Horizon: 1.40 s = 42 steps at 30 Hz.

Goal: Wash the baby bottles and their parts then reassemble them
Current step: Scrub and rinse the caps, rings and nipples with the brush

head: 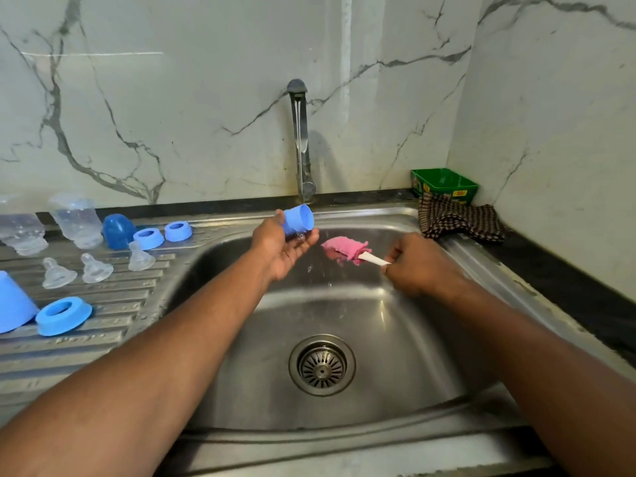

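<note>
Rinsing looks to be the step in hand, judged from the single head view: the left hand holds a blue cap on its side under the tap, thumb and fingers curled around its closed end, open mouth turned right toward the brush. Water seems to splash off the palm into the sink, though the stream itself is hard to make out. The right hand grips the white handle of a brush, fingers closed around it, its pink head pointing left, just beside the cap's mouth and not touching it. My guess is the next move calls for pushing the pink head into the cap and twisting, or setting the cap down with the other parts if it is already clean. On the drainboard to the left lie 2 clear bottles, 3 clear teats, 3 blue rings, a dark blue cap and a pale blue cap at the edge, all apart, so reassembly is not yet begun. A checked cloth and a green tub sit in the far right corner.
</note>
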### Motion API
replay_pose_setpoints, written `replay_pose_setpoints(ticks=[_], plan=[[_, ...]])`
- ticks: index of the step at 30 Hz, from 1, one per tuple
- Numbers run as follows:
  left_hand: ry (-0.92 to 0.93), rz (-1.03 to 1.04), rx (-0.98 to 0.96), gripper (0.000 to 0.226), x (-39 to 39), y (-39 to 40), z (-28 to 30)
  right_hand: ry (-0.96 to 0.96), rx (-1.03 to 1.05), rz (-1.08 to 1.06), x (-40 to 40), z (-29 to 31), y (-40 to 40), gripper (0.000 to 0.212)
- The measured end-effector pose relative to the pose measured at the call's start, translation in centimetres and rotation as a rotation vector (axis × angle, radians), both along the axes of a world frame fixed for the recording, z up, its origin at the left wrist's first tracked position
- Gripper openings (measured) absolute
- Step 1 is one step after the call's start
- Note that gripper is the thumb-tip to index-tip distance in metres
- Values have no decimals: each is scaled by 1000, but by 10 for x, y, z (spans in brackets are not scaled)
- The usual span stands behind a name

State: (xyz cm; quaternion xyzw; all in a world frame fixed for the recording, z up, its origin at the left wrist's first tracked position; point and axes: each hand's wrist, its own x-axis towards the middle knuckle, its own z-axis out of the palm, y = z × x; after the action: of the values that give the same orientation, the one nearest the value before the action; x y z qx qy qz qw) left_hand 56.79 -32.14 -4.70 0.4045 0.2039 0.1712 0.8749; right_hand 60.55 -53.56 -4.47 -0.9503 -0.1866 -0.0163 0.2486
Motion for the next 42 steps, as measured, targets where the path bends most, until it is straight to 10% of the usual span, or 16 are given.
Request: replay_pose_setpoints(ticks=[6,20,42], plan=[[-157,-108,-53,36,-3,4,7,129,29,29,6,-6,0,10],[257,-318,234,81,-8,-8,11,239,-7,116,-1,-8,5,12],[210,24,804,46,2,12,-23,236,3,137,-2,-5,7,11]])
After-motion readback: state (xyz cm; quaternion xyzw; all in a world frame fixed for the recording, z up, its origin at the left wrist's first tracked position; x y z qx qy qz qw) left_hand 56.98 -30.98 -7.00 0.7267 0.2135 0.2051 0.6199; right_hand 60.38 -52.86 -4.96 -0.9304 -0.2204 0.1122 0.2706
